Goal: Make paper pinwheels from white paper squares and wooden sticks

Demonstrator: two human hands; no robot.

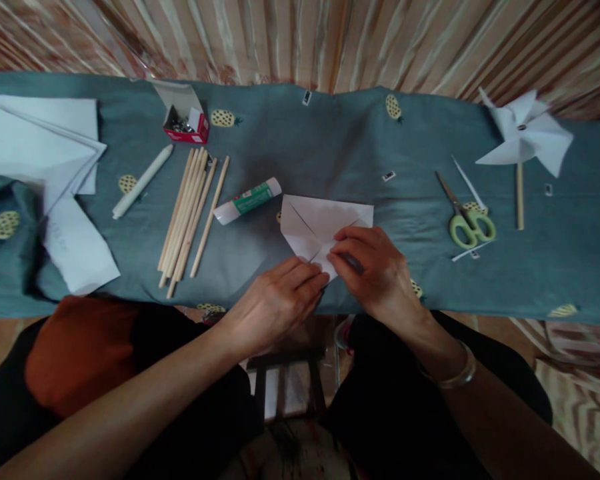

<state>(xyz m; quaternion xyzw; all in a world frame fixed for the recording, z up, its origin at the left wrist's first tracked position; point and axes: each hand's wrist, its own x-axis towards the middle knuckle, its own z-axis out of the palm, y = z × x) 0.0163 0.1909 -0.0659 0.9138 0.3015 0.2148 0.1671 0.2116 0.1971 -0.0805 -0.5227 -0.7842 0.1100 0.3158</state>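
Note:
A white square of paper (pixel 325 217) with folded flaps lies on the blue-grey cloth (pixel 330 147) near the front edge. My left hand (pixel 277 303) rests with curled fingers pressed on the paper's near corner. My right hand (pixel 373 267) pinches the paper's lower part, fingers closed on a fold; a bangle sits on that wrist. A glue stick (pixel 249 200) lies just left of the paper.
A bundle of wooden sticks (pixel 187 213) and a white rolled stick (pixel 143 181) lie at the left, behind them a red box of pins (pixel 186 125). White sheets (pixel 40 153) are at far left. Green scissors (pixel 465 217) and a finished paper pinwheel (pixel 525 137) sit right.

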